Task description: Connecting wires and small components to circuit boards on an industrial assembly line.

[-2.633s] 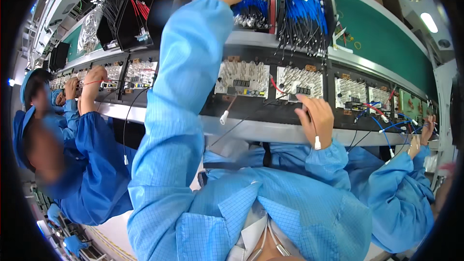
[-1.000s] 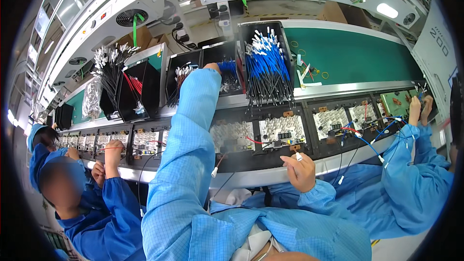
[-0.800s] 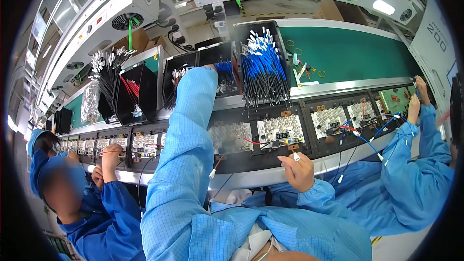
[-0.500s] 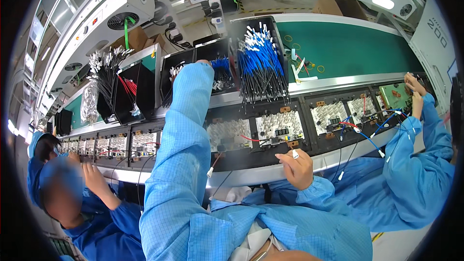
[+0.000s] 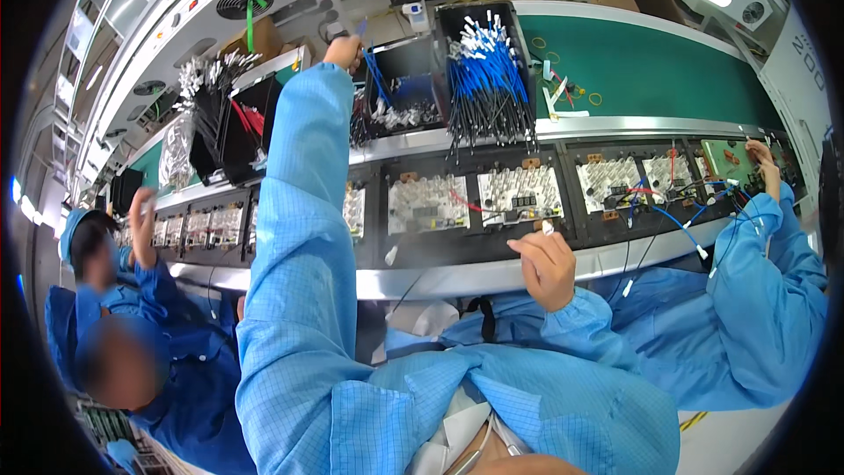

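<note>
My left hand point(image 5: 344, 52) reaches far over the parts bins, fingers closed on a thin blue wire point(image 5: 362, 28). Just to its right stands a black bin point(image 5: 400, 66) holding blue wires and white connectors. My right hand point(image 5: 549, 271) is curled in front of the boards, a small white connector point(image 5: 548, 228) showing at its fingertips; any wire behind the connector is hidden. Beyond this hand, a circuit board point(image 5: 520, 192) with a small dark display sits in a black tray point(image 5: 457, 249). A second board point(image 5: 427, 202) lies to its left, with a red wire point(image 5: 466, 201) between them.
A tall black bin point(image 5: 490, 79) holds blue-and-black wires. Further left are black wires point(image 5: 209, 97) and red wires point(image 5: 251, 117). A green mat point(image 5: 651, 79) lies behind. On the right a co-worker's hand point(image 5: 765, 163) touches a green board point(image 5: 726, 159); people in blue point(image 5: 189, 369) sit left.
My left hand has risen out of the bin area, farther up and left, and a blue wire now shows in it. My right hand has shifted slightly up. The whole view has tilted.
</note>
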